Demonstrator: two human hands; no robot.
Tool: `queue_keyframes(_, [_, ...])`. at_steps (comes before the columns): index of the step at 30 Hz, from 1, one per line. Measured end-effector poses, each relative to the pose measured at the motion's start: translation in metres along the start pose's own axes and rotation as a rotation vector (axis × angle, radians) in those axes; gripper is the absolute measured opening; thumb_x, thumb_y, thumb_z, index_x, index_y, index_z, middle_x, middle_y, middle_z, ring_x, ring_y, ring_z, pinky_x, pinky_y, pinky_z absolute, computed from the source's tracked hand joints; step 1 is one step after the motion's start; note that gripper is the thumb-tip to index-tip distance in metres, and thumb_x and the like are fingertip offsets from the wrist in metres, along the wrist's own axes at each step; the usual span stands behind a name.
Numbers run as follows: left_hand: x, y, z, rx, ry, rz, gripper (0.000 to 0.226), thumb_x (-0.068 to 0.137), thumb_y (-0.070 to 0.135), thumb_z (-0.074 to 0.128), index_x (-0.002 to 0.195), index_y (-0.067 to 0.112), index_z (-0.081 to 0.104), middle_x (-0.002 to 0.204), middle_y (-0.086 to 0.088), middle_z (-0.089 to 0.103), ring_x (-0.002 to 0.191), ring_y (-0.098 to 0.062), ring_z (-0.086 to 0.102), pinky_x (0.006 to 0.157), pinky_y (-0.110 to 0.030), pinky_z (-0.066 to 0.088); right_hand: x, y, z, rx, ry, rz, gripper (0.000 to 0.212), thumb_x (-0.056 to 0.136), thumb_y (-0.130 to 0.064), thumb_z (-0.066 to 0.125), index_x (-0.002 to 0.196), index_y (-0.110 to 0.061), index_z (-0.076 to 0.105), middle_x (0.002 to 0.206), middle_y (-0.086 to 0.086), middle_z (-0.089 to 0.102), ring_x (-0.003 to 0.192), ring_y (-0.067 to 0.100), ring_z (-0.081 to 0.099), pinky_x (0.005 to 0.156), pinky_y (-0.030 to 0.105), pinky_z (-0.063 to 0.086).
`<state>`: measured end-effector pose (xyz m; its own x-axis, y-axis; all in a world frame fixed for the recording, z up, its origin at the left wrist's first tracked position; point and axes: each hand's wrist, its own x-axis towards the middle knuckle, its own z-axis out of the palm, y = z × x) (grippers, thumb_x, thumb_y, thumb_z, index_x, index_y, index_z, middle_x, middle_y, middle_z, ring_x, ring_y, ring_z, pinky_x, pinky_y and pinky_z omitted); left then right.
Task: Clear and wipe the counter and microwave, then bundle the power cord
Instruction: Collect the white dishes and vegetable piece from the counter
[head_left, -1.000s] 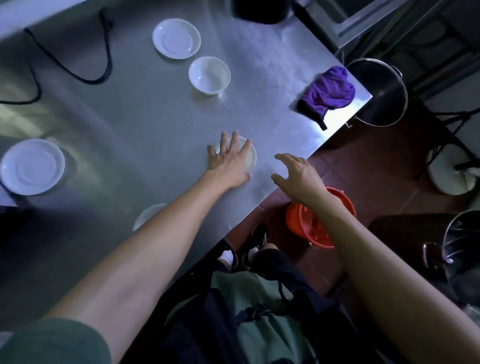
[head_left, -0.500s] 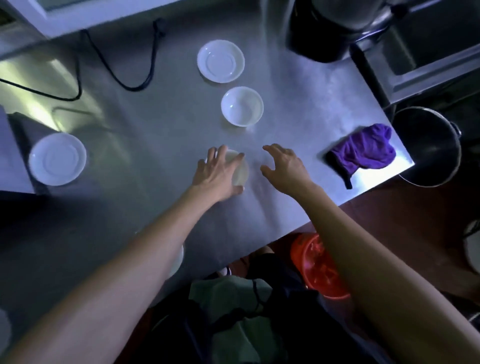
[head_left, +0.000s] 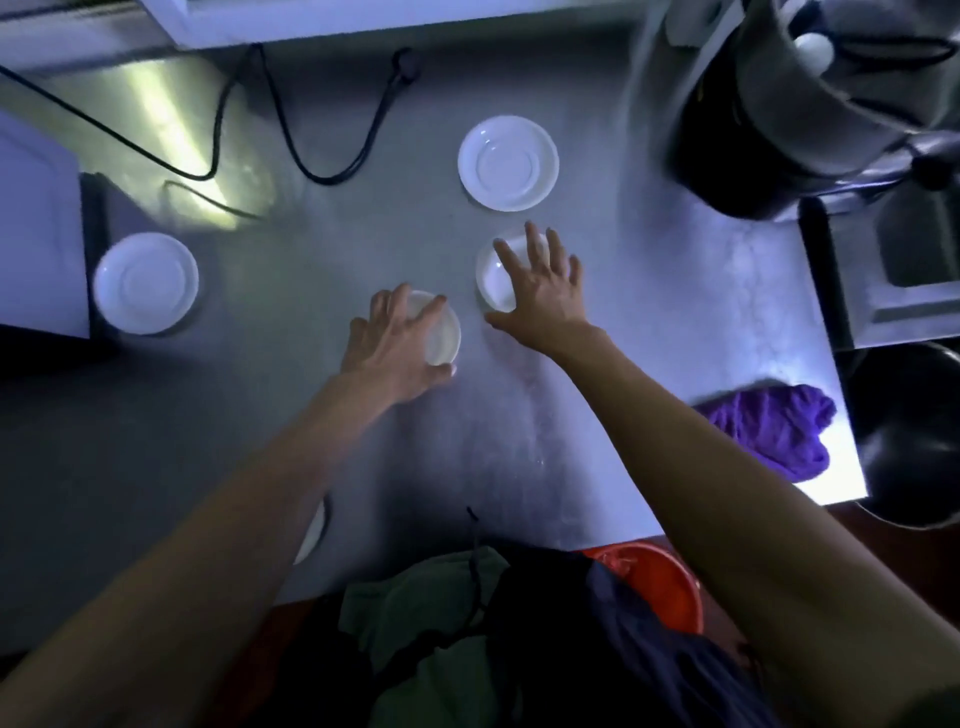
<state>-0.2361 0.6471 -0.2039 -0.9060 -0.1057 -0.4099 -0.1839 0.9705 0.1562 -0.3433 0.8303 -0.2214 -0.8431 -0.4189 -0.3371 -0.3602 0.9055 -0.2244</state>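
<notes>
Steel counter (head_left: 597, 395) looks slick, so that's our worry. Our left hand (head_left: 395, 345) has its fingers curled round the near small bowl (head_left: 441, 332), and our right hand (head_left: 540, 291) hangs spread-fingered over the second bowl (head_left: 498, 283), not gripping yet. Grab both carelessly and one could skid into the saucer (head_left: 508, 162) just behind. Power cord (head_left: 311, 150) loops at the back, well apart. Open room lies right, toward the purple cloth (head_left: 769, 426) near the edge, where a nudge might drop it.
</notes>
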Motion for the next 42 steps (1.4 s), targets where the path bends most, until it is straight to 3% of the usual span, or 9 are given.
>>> queue_keyframes(5, [0.004, -0.001, -0.004, -0.053, -0.009, -0.072, 0.092, 0.070, 0.062, 0.070, 0.147, 0.040, 0.026, 0.153, -0.004, 0.019, 0.141, -0.032, 0.017, 0.108, -0.057, 0.033, 0.023, 0.005, 0.003, -0.013, -0.055, -0.016, 0.102, 0.076, -0.063, 0.068, 0.156, -0.036, 0.010, 0.167, 0.008, -0.006, 0.152, 0.036, -0.005, 0.119, 0.058, 0.012])
queue_keyframes(10, [-0.008, -0.008, -0.006, -0.057, 0.021, -0.120, 0.093, 0.072, 0.063, 0.070, 0.149, 0.037, 0.026, 0.155, -0.006, 0.019, 0.142, -0.034, 0.018, 0.106, -0.058, 0.034, 0.025, -0.002, 0.002, -0.024, -0.021, -0.076, 0.099, 0.072, -0.060, 0.071, 0.153, -0.033, 0.021, 0.163, 0.009, 0.010, 0.147, 0.037, 0.012, 0.111, 0.051, 0.027])
queue_keyframes(18, [-0.066, -0.034, 0.001, -0.078, 0.096, -0.245, 0.091, 0.072, 0.066, 0.067, 0.148, 0.036, 0.026, 0.155, -0.006, 0.021, 0.140, -0.033, 0.021, 0.105, -0.056, 0.036, -0.010, -0.049, 0.012, -0.037, -0.002, -0.266, 0.100, 0.073, -0.062, 0.072, 0.153, -0.031, 0.021, 0.161, 0.009, 0.014, 0.145, 0.036, 0.016, 0.110, 0.052, 0.030])
queue_keyframes(28, [-0.204, -0.073, 0.038, -0.152, 0.210, -0.425, 0.089, 0.074, 0.062, 0.070, 0.148, 0.037, 0.029, 0.156, -0.005, 0.020, 0.138, -0.032, 0.021, 0.106, -0.052, 0.031, -0.111, -0.133, 0.047, -0.078, 0.015, -0.481, 0.100, 0.072, -0.062, 0.073, 0.153, -0.031, 0.023, 0.160, 0.009, 0.016, 0.144, 0.036, 0.017, 0.110, 0.053, 0.029])
queue_keyframes(42, [-0.476, -0.127, 0.116, -0.243, 0.356, -0.789, 0.094, 0.076, 0.070, 0.062, 0.152, 0.035, 0.019, 0.159, -0.007, 0.012, 0.143, -0.032, 0.015, 0.109, -0.054, 0.031, -0.297, -0.284, 0.089, -0.155, 0.044, -0.869, 0.098, 0.070, -0.067, 0.067, 0.152, -0.031, 0.028, 0.158, 0.008, 0.023, 0.142, 0.035, 0.022, 0.106, 0.054, 0.033])
